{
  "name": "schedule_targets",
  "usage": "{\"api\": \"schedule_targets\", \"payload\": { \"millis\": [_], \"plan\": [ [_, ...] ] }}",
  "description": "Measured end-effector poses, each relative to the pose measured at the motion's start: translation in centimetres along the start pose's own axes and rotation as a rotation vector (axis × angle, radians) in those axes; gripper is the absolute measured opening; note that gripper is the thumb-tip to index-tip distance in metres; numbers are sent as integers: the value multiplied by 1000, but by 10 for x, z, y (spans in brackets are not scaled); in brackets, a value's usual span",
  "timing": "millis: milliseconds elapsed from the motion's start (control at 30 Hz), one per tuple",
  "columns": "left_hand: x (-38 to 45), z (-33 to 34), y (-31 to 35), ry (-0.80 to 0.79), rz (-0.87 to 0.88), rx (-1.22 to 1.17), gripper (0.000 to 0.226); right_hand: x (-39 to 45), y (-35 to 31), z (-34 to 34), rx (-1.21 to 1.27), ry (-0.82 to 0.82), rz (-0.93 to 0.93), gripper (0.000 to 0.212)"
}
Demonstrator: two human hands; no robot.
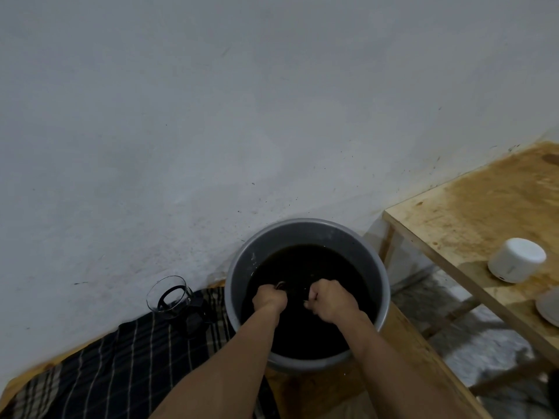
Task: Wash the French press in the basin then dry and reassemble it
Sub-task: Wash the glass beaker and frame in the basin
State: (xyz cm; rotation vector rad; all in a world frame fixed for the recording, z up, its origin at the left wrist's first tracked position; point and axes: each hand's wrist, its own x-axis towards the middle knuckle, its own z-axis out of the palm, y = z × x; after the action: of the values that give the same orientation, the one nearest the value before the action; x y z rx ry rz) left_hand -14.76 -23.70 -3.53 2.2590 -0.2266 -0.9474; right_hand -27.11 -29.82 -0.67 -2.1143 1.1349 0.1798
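Reaching down from the near edge, we are sinking both hands into one grey basin [305,229] filled with dark brown water. Our left hand [269,297] is curling its fingers closed around a small metal part [281,285] of the French press, only a ring of which is showing at the surface; what piece it is, we cannot tell. Our right hand [331,299] is closing into a fist just beside it, knuckles above the water, and whether it is gripping the same part we cannot tell. The two hands are sitting near each other in the middle of the basin, with open water all round them out to the wall.

We are seeing the basin resting on a wooden board [402,352] whose right edge is running close past the rim. Left of the basin, one dark striped cloth [121,367] is covering the surface, and one glass carafe [172,294] with a black frame is standing on it, tilted in this view and just apart from the basin's rim.

Across a gap on the right, one stained wooden table [472,207] is carrying one white cylinder [517,260] and a grey dish [549,306] cut off by the frame. Beyond everything, a pale wall [211,101] is closing off the far side.
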Motion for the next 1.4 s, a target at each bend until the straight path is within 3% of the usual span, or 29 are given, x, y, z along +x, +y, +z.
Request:
{"api": "schedule_targets", "payload": {
  "millis": [200,367,500,800,1100,1267,1400],
  "plan": [
    [1,1,1,-14,30,-64,35,4,-1,3,74,-231,59,29],
    [-1,-3,2,30,9,-32,33,0,-2,2,26,-147,-21,14],
    [-2,0,0,-28,-5,-20,34,-1,-2,-1,12,-52,-22,15],
    [-1,-2,0,11,-27,-14,33,3,-1,2,91,-263,40,29],
    [-2,-4,1,14,7,58,26,1,0,-1,2,-45,23,10],
    [-6,-4,2,18,4,38,27,3,-1,2,62,-222,66,24],
    [-10,-5,3,21,-28,10,28,3,-2,4,58,-204,35,24]
  ]
}}
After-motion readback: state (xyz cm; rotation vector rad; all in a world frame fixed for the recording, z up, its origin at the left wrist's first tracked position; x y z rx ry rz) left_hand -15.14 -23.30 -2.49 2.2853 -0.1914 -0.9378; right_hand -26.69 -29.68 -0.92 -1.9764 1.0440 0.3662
